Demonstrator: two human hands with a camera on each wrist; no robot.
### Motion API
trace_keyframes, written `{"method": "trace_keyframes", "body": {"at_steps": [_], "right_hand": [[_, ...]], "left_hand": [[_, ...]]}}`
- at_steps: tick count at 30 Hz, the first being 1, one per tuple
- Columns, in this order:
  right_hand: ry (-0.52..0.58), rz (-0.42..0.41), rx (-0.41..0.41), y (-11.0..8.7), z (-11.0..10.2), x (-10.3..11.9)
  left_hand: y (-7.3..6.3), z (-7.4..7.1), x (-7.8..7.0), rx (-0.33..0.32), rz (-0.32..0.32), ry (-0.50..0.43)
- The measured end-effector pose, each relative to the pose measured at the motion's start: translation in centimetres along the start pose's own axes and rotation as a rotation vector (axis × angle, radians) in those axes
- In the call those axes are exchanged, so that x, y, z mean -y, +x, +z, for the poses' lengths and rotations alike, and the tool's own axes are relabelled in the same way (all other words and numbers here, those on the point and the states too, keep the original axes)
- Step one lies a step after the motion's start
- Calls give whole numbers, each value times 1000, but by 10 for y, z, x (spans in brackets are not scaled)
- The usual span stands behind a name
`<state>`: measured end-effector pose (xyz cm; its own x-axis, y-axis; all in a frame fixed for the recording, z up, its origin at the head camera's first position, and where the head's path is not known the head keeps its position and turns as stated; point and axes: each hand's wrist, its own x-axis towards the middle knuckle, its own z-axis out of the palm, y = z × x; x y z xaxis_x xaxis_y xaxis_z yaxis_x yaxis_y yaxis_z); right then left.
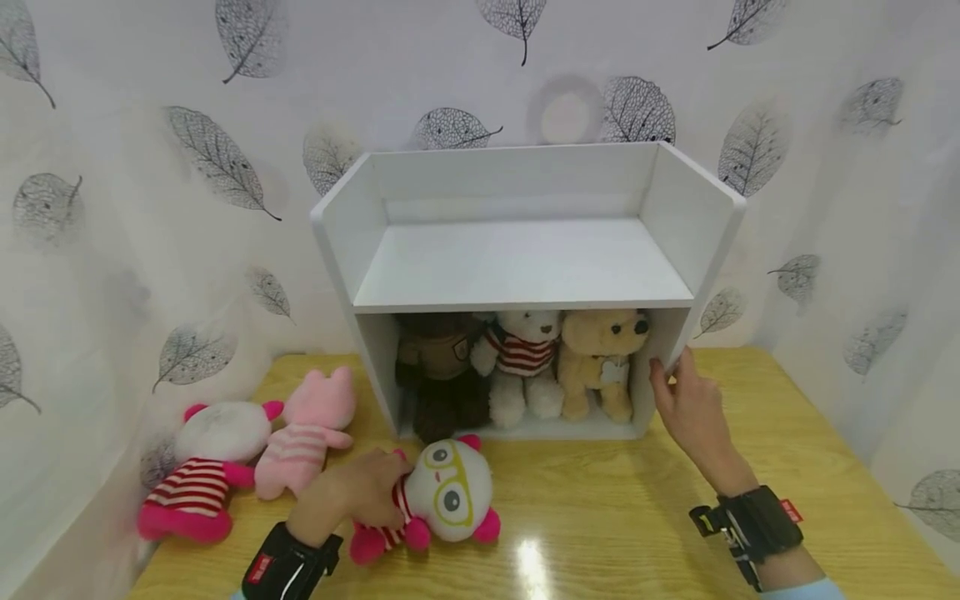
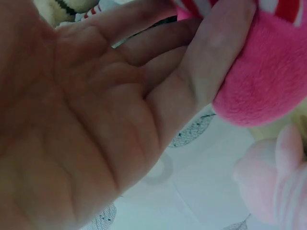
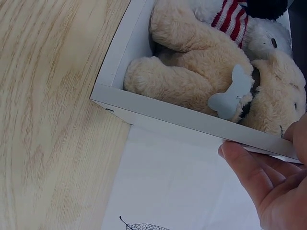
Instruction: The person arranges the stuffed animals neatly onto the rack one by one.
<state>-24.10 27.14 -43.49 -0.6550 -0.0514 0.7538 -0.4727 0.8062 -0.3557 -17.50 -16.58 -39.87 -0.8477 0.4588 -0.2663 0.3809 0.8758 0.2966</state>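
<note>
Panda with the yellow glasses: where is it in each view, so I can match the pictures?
Head: panda lies at lower centre, before the white shelf, held by the left hand.
Left wrist: upper right; only a pink rounded part and red-striped cloth show.
Right wrist: not in it.
Shared landmark: leaf-print backdrop, visible in all three.
</note>
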Motion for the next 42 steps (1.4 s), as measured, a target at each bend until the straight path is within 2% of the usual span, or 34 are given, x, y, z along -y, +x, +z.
{"method": "trace_keyframes", "body": {"at_steps": [3, 11, 15, 18, 21, 25, 27, 30, 33, 37, 40, 42], "right_hand": [[8, -10, -2, 0, 2, 0], [8, -18, -7, 3, 3, 3], [15, -8, -5, 3, 4, 6], [32, 6, 0, 3, 4, 7], [27, 15, -5, 2, 2, 7], [-1, 19, -19, -1, -1, 4], [-7, 23, -17, -2, -2, 3], [-15, 21, -7, -3, -3, 3], [-21, -3, -10, -3, -2, 2], [-4, -41, -32, -2, 0, 1], [26, -51, -33, -2, 2, 0], [41, -52, -31, -2, 2, 0]], "left_hand": [[0, -2, 2, -12, 49, 8], [5, 1, 5, -136, 168, 56], [9, 3, -1, -207, 213, 0], [14, 1, -12, -273, 239, -64], [18, -3, -27, -387, 295, -127], [24, -14, -51, -565, 465, -257], [27, -21, -63, -623, 556, -326], [30, -34, -80, -688, 632, -373], [34, -49, -96, -745, 640, -380], [45, -75, -114, -790, 633, -404], [56, -96, -125, -803, 604, -455], [63, -110, -132, -804, 563, -504]]}}
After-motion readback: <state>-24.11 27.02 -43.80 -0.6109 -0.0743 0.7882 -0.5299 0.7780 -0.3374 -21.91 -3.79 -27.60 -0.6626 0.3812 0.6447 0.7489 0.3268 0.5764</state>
